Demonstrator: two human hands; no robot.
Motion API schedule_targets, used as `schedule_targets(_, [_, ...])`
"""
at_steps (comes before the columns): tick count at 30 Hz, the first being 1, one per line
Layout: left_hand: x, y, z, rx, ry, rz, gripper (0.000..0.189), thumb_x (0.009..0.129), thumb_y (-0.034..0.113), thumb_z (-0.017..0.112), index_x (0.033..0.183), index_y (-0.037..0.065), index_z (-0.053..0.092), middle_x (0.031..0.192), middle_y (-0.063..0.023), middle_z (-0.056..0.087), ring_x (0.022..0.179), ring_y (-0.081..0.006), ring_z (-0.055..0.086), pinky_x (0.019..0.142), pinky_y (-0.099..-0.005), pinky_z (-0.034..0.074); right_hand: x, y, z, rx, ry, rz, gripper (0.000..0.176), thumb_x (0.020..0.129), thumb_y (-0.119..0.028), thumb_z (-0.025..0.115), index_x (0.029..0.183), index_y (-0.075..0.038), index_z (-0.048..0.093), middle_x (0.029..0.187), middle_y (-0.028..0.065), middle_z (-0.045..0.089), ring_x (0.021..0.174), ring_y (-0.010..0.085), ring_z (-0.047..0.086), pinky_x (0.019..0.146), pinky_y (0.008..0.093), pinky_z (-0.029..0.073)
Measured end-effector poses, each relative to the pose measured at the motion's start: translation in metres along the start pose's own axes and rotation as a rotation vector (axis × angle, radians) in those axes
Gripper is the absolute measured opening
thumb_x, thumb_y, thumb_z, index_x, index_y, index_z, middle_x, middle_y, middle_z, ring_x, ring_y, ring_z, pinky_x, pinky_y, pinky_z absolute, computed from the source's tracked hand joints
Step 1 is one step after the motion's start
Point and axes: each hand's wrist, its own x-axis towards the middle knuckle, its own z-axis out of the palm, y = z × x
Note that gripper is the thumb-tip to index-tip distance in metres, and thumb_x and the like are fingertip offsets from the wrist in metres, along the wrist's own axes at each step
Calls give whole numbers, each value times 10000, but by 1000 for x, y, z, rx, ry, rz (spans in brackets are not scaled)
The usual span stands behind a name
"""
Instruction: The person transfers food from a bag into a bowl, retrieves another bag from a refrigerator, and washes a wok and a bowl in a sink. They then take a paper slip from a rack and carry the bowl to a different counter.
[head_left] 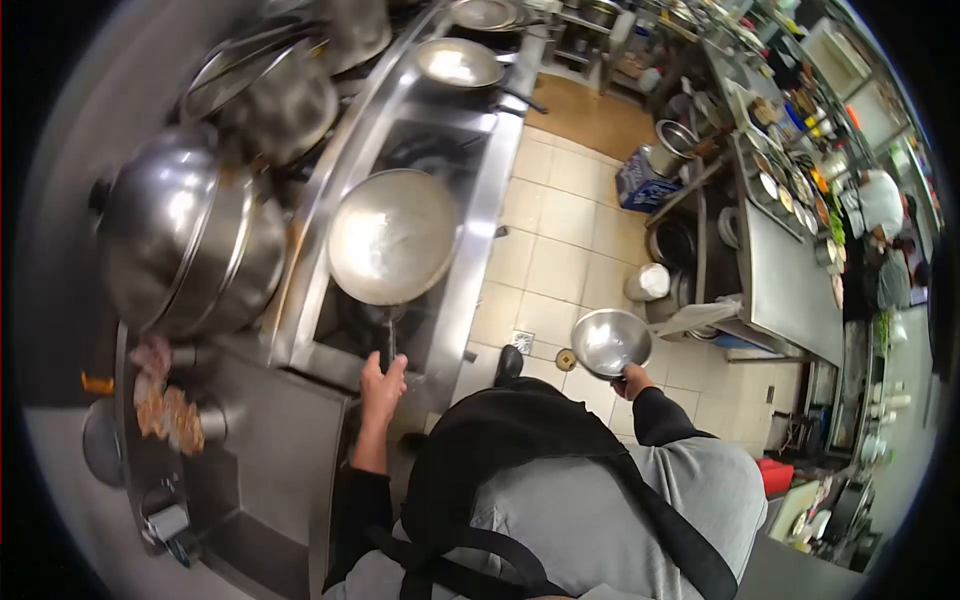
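Observation:
My left hand (382, 388) is closed around the dark handle of a frying pan (392, 238). The pan's pale, shiny inside faces up, and it rests over a burner of the steel stove (475, 225). Out to the right, above the tiled floor, my right hand (632, 382) grips the rim of a steel mixing bowl (611, 343). The bowl's inside looks bare. Part of my right fingers is hidden beneath the bowl.
Large steel pots (190, 230) stand left of the stove. A second pan (459, 63) sits farther back. A steel sink (275, 460) is at lower left. To the right are a steel worktable (800, 285), a blue box (640, 180) and a distant person (880, 205).

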Motion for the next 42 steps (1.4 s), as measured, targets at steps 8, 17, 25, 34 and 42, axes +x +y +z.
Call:
schedule_targets(8, [188, 49, 204, -118, 75, 9, 325, 920, 249, 638, 987, -31, 488, 685, -54, 523, 516, -132, 508, 414, -259, 399, 24, -1, -59, 120, -124, -4, 216, 855, -109, 514, 1032, 7, 558, 787, 128, 637, 622, 223, 655, 500, 309, 555])
schedule_targets(17, [283, 69, 332, -374, 45, -213, 286, 938, 334, 594, 955, 60, 516, 688, -16, 483, 530, -135, 473, 415, -260, 343, -17, 58, -115, 521, 113, 77, 246, 887, -159, 483, 1082, -35, 567, 895, 100, 654, 696, 181, 673, 580, 331, 569])
schedule_targets(25, [152, 89, 373, 220, -842, -245, 246, 903, 213, 629, 1085, 56, 576, 809, -22, 589, 686, -125, 576, 606, -253, 463, -17, 180, -128, 798, 311, 163, 345, 900, -169, 456, 1227, -63, 483, 1050, 137, 600, 805, 281, 645, 619, 406, 572])
schedule_targets(34, [175, 145, 609, 336, -1210, 443, 207, 889, 159, 658, 1028, 15, 607, 841, -40, 626, 765, -119, 596, 710, -259, 486, -4, 87, -109, 1467, 557, 193, 304, 939, -215, 396, 1123, 9, 487, 859, 199, 618, 706, 264, 644, 562, 341, 557])
schedule_targets(42, [12, 173, 812, 556, -1631, 1211, 500, 790, 337, 742, 1162, 26, 616, 1073, -176, 662, 984, -320, 633, 826, -407, 505, -14, 41, -144, 1655, 597, -21, 331, 923, -180, 425, 1163, 42, 476, 923, 248, 644, 714, 270, 650, 569, 328, 543])
